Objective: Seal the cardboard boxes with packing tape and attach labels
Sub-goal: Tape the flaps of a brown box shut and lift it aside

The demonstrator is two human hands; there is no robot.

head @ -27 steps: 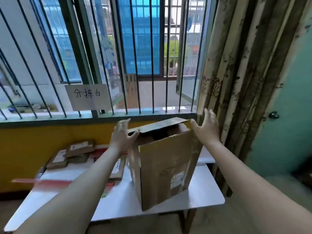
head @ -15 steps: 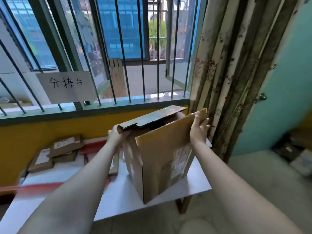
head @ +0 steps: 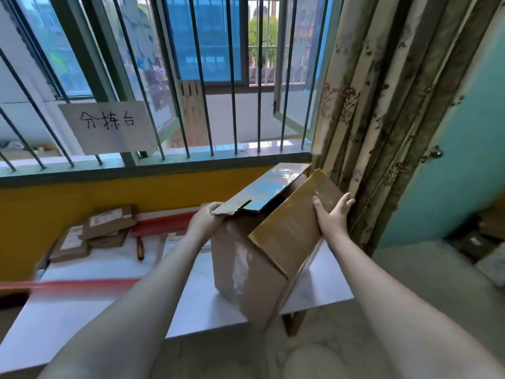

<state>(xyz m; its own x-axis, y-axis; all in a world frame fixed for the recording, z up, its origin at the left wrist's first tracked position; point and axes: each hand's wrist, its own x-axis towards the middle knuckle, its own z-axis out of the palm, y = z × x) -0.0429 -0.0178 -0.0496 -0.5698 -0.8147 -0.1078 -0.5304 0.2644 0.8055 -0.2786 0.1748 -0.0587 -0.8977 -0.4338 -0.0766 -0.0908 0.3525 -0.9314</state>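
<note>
A tall brown cardboard box (head: 246, 272) stands tilted on the right part of the white table (head: 109, 305). Its top flaps are partly raised; the far flap (head: 267, 187) is glossy with tape. My left hand (head: 203, 221) grips the left top edge under that flap's torn corner. My right hand (head: 332, 214) lies with straight fingers against the right edge of the near flap (head: 289, 225). No tape roll or loose label shows.
Several flat small parcels (head: 93, 233) are stacked at the table's far left. A brown-handled tool (head: 140, 248) lies beside them, a red strip (head: 164, 222) behind. A barred window with a paper sign (head: 109, 127) stands behind. A curtain (head: 382, 105) hangs right; boxes (head: 486, 242) sit on the floor.
The box has tilted and turned under my hands. My right hand moved from the far right corner down onto the near flap, which now stands raised. The view swung right and down.
</note>
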